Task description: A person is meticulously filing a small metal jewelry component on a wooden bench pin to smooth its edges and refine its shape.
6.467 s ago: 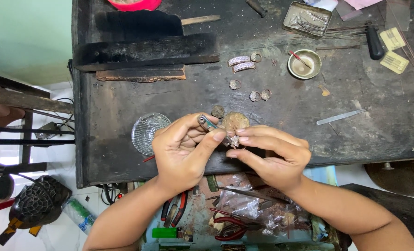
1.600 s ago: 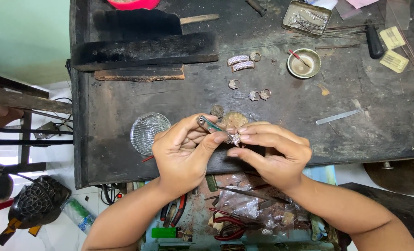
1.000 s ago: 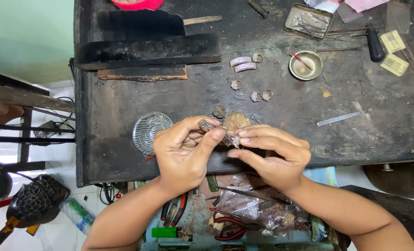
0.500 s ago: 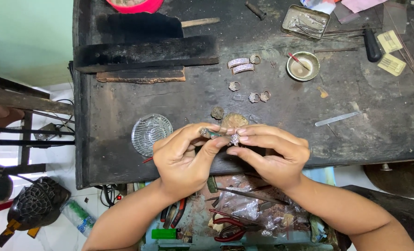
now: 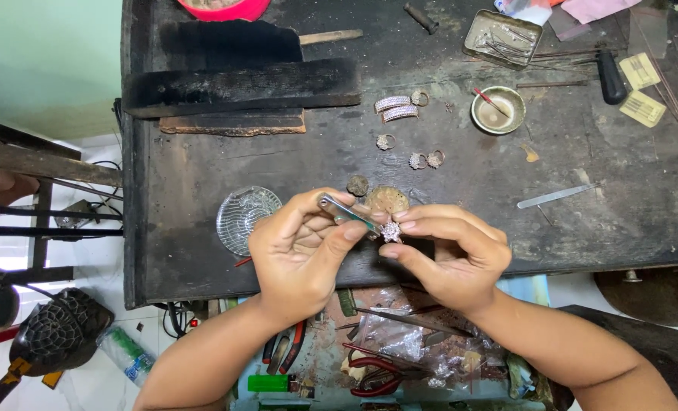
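- Two pale yellow rectangular cards (image 5: 640,87) are seen at 1 o'clock on the dark, scuffed workbench (image 5: 202,175); pink paper (image 5: 594,7) lies at the top edge.
- A rectangular metal tin (image 5: 502,38) of thin rods and a small round brass bowl (image 5: 497,110) sit at 12–1 o'clock.
- Stone-set silver rings (image 5: 400,110) are scattered near centre; a ribbed glass dish (image 5: 246,219) lies at 9 o'clock of the hands.
- A flat metal strip (image 5: 556,195) lies at 3 o'clock.
- Left hand (image 5: 301,255): fingers curled, clamped on tweezers (image 5: 348,215), tips touching the piece.
- Right hand (image 5: 453,255): thumb and fingers pinched on a small stone-set star-shaped jewel (image 5: 391,230), held at the bench's near edge, centre.
- Hands are held together, touching.
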